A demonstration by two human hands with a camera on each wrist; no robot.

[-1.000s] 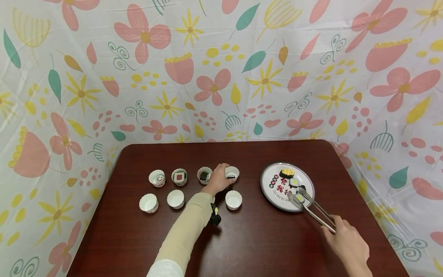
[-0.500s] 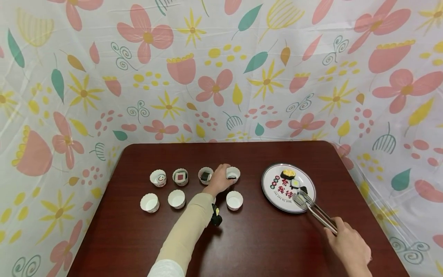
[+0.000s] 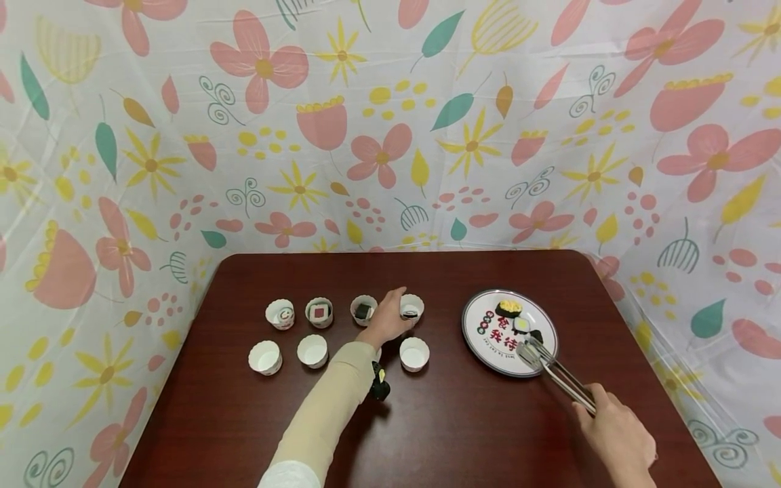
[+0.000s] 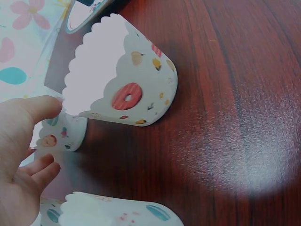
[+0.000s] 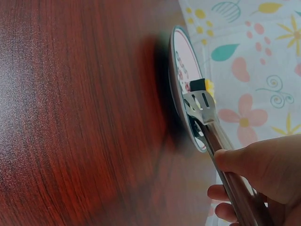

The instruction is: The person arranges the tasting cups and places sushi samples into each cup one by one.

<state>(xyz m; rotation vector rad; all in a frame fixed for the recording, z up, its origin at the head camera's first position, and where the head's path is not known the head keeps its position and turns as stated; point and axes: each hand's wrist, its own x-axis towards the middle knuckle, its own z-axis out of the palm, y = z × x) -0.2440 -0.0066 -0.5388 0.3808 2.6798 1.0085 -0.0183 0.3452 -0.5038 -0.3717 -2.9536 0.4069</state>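
One cup (image 3: 415, 303) just beside left hand (image 3: 386, 320), tongs (image 5: 215, 134) gripped in right hand (image 3: 616, 432)

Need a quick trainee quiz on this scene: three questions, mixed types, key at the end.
1. Which hand holds the tongs?
2. True or false: the yellow-topped piece lies on the plate.
3. In the head view, the back row's second cup from the left holds a piece whose central patch is:
A) yellow
B) red
C) green

Key
1. The right hand.
2. True.
3. B.
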